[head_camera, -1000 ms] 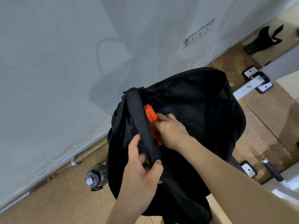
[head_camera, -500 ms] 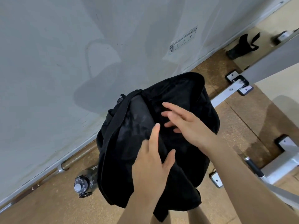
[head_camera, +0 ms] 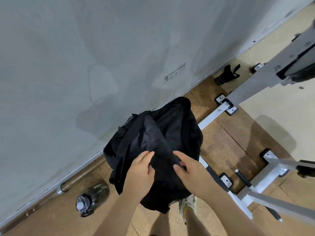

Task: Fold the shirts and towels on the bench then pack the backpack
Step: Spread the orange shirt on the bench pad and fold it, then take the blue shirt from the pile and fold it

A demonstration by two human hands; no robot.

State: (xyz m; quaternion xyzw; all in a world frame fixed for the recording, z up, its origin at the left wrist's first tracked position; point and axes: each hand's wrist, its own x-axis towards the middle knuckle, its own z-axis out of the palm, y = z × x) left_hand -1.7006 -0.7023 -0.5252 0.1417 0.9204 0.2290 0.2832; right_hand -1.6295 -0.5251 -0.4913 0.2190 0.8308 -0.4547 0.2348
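Black flap: my left hand and right hand pinch it atop the backpack.
Tip: I'd pull both edges together evenly.

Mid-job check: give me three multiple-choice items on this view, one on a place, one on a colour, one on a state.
1. Where is the water bottle?
A) on the floor, left of the backpack
B) inside the backpack
C) in a hand

2. What colour is the backpack?
A) orange
B) black
C) grey

3. What are the left hand and right hand doing?
A) hanging free
B) lifting the bottle
C) both holding the backpack's fabric

Key:
1 A, the bottle lies on its side on the floor beside the bag.
2 B, all of its visible surface is black.
3 C, the fingers of both hands curl on the fabric.
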